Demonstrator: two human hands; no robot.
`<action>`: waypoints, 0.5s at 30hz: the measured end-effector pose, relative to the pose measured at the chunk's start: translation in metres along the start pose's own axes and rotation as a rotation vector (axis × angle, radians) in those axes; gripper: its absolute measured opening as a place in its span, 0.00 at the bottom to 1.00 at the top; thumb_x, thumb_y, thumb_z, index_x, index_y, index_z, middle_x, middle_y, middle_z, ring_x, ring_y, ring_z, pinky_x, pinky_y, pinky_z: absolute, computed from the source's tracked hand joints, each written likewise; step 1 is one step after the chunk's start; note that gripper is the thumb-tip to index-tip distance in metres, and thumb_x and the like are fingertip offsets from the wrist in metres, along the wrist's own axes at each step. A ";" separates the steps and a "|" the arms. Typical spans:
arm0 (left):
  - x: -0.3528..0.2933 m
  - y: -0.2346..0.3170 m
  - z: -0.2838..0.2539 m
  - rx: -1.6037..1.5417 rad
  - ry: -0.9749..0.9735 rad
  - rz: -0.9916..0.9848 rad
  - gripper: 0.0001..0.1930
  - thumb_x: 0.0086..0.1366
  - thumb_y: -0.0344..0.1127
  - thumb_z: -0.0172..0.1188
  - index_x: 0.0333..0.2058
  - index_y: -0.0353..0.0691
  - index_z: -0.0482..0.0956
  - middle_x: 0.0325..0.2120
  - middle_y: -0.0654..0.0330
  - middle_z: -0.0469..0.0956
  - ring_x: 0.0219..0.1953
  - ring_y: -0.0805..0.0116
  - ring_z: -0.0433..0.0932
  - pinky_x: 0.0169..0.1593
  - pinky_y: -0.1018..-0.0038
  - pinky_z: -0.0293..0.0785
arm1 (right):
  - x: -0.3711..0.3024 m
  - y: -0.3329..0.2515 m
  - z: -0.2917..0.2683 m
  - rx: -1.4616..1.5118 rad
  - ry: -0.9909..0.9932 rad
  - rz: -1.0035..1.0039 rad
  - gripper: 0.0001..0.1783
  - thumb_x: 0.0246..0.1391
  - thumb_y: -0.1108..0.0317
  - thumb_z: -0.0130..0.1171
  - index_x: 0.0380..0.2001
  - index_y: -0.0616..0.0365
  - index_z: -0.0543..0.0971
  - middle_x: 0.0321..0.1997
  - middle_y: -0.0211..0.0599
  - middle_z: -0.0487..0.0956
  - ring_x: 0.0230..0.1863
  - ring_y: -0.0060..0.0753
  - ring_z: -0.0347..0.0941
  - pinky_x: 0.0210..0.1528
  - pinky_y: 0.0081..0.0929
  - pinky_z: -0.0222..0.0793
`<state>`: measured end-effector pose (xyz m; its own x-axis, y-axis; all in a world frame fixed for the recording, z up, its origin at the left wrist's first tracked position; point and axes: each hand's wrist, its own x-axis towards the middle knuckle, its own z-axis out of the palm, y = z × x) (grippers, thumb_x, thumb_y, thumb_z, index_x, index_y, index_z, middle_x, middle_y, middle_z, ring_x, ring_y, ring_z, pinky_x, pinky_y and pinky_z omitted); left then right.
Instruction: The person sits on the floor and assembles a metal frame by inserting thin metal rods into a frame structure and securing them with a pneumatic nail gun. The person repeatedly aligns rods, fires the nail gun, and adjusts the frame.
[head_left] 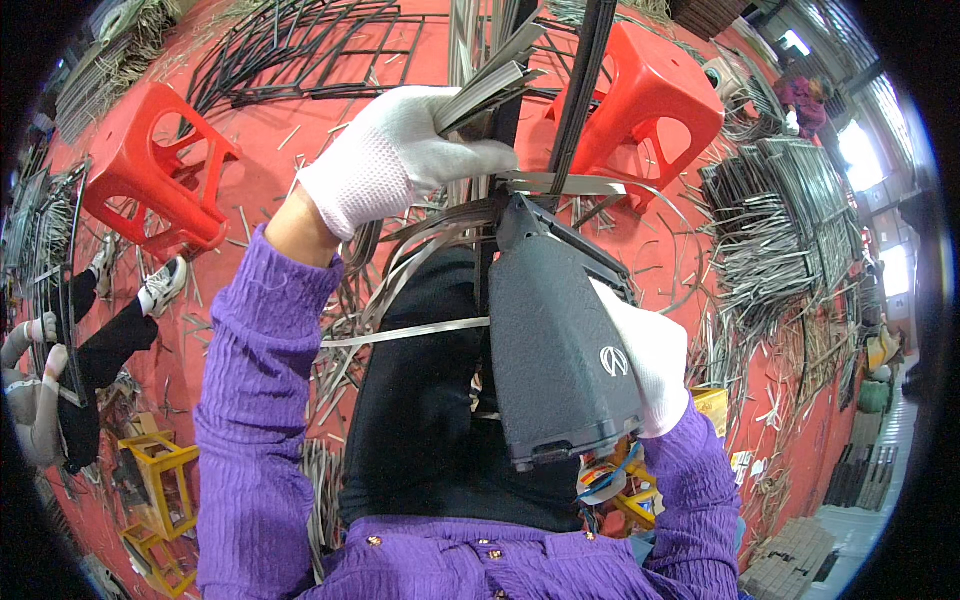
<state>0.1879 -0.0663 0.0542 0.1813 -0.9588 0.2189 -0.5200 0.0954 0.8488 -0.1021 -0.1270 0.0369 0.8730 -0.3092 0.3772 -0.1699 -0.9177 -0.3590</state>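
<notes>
My left hand (400, 155), in a white glove, is closed around a bundle of flat grey strips (490, 98). Its fingers point toward a black frame bar (582, 95) beside it. My right hand (652, 360), also gloved in white, grips a bulky dark grey power tool (555, 330) by its right side, with most of its fingers hidden behind the tool. The tool's narrow end lies close to the strips wound around the frame; whether it touches them I cannot tell. A loose pale strip (410, 332) runs from my left side to the tool.
Red plastic stools (135, 165) (655, 95) stand at both sides on the red floor. Cut strips litter the ground. A stack of grey frames (775, 225) sits at the right, yellow stools (160, 480) lower left. Another person's legs and gloved hands (50, 345) show at the left edge.
</notes>
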 end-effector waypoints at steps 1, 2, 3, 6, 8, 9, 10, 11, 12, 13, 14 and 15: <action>0.000 0.000 0.000 0.005 0.004 -0.009 0.12 0.61 0.38 0.69 0.38 0.36 0.83 0.29 0.68 0.78 0.33 0.79 0.72 0.38 0.76 0.70 | 0.000 0.000 0.000 -0.007 0.007 -0.002 0.42 0.35 0.65 0.72 0.59 0.51 0.73 0.31 0.37 0.81 0.30 0.41 0.80 0.32 0.32 0.74; 0.000 0.001 0.000 0.016 -0.002 -0.018 0.12 0.61 0.38 0.69 0.38 0.36 0.83 0.29 0.68 0.78 0.33 0.79 0.72 0.38 0.76 0.70 | 0.000 -0.001 -0.001 0.001 0.010 0.002 0.42 0.35 0.65 0.73 0.59 0.51 0.73 0.31 0.37 0.81 0.31 0.41 0.80 0.32 0.32 0.74; 0.000 0.001 0.000 0.043 -0.007 -0.042 0.12 0.61 0.38 0.69 0.38 0.36 0.83 0.29 0.68 0.78 0.32 0.79 0.72 0.37 0.76 0.70 | 0.000 -0.002 -0.001 -0.003 0.017 0.001 0.41 0.35 0.65 0.73 0.59 0.51 0.73 0.32 0.38 0.81 0.31 0.42 0.81 0.33 0.32 0.74; 0.000 0.003 -0.001 0.095 -0.015 -0.086 0.13 0.61 0.38 0.70 0.38 0.36 0.82 0.25 0.69 0.75 0.29 0.80 0.70 0.33 0.76 0.68 | 0.000 -0.003 -0.003 0.042 -0.012 0.074 0.39 0.36 0.65 0.72 0.58 0.52 0.74 0.32 0.40 0.82 0.32 0.44 0.81 0.33 0.32 0.75; 0.000 0.005 -0.001 0.090 -0.012 -0.041 0.12 0.61 0.38 0.69 0.38 0.36 0.82 0.23 0.69 0.71 0.26 0.80 0.67 0.30 0.77 0.65 | -0.001 -0.003 -0.003 0.091 -0.016 0.103 0.37 0.38 0.65 0.71 0.57 0.52 0.75 0.33 0.41 0.82 0.33 0.45 0.82 0.34 0.32 0.76; 0.000 0.005 -0.001 0.095 -0.005 -0.004 0.12 0.61 0.38 0.69 0.37 0.36 0.82 0.21 0.70 0.70 0.25 0.81 0.66 0.29 0.77 0.63 | -0.001 -0.002 -0.003 0.117 -0.003 0.096 0.36 0.39 0.65 0.71 0.57 0.53 0.75 0.34 0.42 0.82 0.34 0.45 0.82 0.35 0.32 0.76; 0.000 0.005 -0.001 0.067 -0.003 -0.018 0.13 0.61 0.39 0.69 0.38 0.35 0.82 0.21 0.69 0.69 0.25 0.80 0.66 0.29 0.77 0.64 | -0.001 0.000 -0.002 0.142 0.011 0.086 0.35 0.40 0.65 0.70 0.56 0.53 0.76 0.34 0.43 0.83 0.35 0.45 0.83 0.36 0.32 0.77; -0.001 0.005 -0.001 0.038 0.001 -0.034 0.13 0.62 0.39 0.68 0.38 0.35 0.82 0.20 0.68 0.69 0.25 0.80 0.66 0.29 0.76 0.64 | -0.001 0.001 -0.001 0.134 0.039 0.067 0.34 0.40 0.65 0.70 0.56 0.53 0.76 0.35 0.43 0.83 0.35 0.45 0.83 0.36 0.31 0.77; -0.002 0.004 -0.001 0.021 -0.005 -0.045 0.13 0.62 0.39 0.68 0.38 0.35 0.82 0.20 0.68 0.69 0.25 0.80 0.66 0.30 0.76 0.64 | -0.002 0.002 0.000 0.126 0.064 0.049 0.34 0.41 0.65 0.70 0.56 0.54 0.76 0.35 0.44 0.83 0.36 0.45 0.83 0.37 0.31 0.77; -0.003 0.003 -0.002 0.117 -0.017 -0.033 0.14 0.64 0.40 0.65 0.40 0.35 0.82 0.23 0.64 0.75 0.29 0.78 0.71 0.35 0.75 0.69 | -0.002 0.003 0.001 0.106 0.096 0.020 0.33 0.41 0.65 0.70 0.55 0.54 0.77 0.36 0.44 0.83 0.37 0.45 0.83 0.38 0.31 0.77; -0.003 0.001 -0.002 0.064 -0.035 -0.031 0.14 0.65 0.40 0.65 0.41 0.35 0.82 0.24 0.63 0.76 0.30 0.78 0.72 0.37 0.75 0.70 | -0.002 0.003 0.001 0.113 0.080 0.040 0.33 0.41 0.65 0.70 0.55 0.54 0.77 0.36 0.44 0.83 0.37 0.45 0.83 0.38 0.31 0.78; -0.003 -0.001 -0.001 0.029 -0.042 -0.009 0.14 0.65 0.40 0.64 0.41 0.34 0.82 0.26 0.62 0.78 0.31 0.78 0.73 0.38 0.75 0.71 | -0.002 0.004 0.001 0.107 0.070 0.049 0.33 0.41 0.65 0.70 0.55 0.55 0.77 0.37 0.45 0.83 0.37 0.45 0.83 0.38 0.31 0.78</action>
<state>0.1886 -0.0630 0.0534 0.1510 -0.9701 0.1899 -0.5429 0.0791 0.8360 -0.1041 -0.1296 0.0343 0.8302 -0.3727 0.4145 -0.1584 -0.8707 -0.4656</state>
